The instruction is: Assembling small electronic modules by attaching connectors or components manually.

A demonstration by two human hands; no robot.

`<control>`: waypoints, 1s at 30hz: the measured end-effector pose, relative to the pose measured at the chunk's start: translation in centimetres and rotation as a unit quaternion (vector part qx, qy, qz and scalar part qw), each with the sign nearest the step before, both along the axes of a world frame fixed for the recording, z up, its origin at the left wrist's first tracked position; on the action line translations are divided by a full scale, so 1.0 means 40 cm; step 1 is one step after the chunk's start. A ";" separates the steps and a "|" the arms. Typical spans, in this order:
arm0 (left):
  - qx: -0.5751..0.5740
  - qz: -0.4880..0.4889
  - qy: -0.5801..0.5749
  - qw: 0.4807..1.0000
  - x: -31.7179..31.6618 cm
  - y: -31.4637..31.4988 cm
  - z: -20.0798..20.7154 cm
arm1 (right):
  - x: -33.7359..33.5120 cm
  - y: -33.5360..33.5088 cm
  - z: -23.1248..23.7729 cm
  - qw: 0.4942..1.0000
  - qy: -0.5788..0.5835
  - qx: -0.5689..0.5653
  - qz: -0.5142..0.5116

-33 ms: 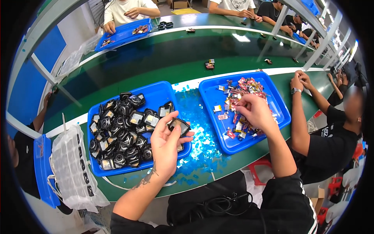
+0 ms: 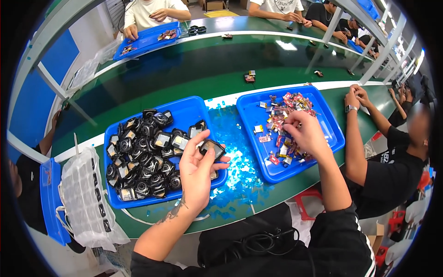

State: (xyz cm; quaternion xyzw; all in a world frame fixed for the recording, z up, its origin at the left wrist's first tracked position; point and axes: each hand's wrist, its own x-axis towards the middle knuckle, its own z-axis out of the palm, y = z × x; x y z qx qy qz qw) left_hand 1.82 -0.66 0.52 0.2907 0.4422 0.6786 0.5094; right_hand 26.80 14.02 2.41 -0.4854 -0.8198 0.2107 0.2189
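Note:
My left hand (image 2: 196, 173) grips a small black casing (image 2: 212, 148) with a pale rectangular window, held between thumb and fingers over the right edge of a blue tray (image 2: 190, 111). Black casings of the same kind (image 2: 147, 159) are heaped in that tray; some show round dials, others pale windows. Over a second blue tray (image 2: 331, 134), on the right, my right hand (image 2: 308, 136) reaches into a pile of small red circuit boards with silver and yellow pieces (image 2: 295, 100). Its thumb and fingers are pinched together; anything between them is hidden.
Shiny blue film scraps (image 2: 237, 161) litter the green bench between the trays. Left of them lies a clear plastic compartment tray (image 2: 83, 194). Small parts (image 2: 249, 77) sit on the long green belt (image 2: 194, 69). A co-worker (image 2: 385, 157) sits close on the right; others work across the belt.
My right hand has shifted very slightly to the right over the pile. My left hand and the casing look the same.

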 end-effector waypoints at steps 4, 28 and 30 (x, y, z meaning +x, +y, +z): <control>0.025 -0.002 0.091 0.996 -0.003 -0.005 0.015 | 0.022 -0.035 0.050 0.995 0.084 0.036 -0.044; 0.097 -0.088 0.306 0.943 0.012 -0.015 -0.010 | -0.166 -0.190 0.034 0.915 0.293 -0.243 0.131; 0.095 -0.079 0.300 0.946 0.012 -0.014 -0.011 | -0.170 -0.192 0.034 0.916 0.299 -0.238 0.124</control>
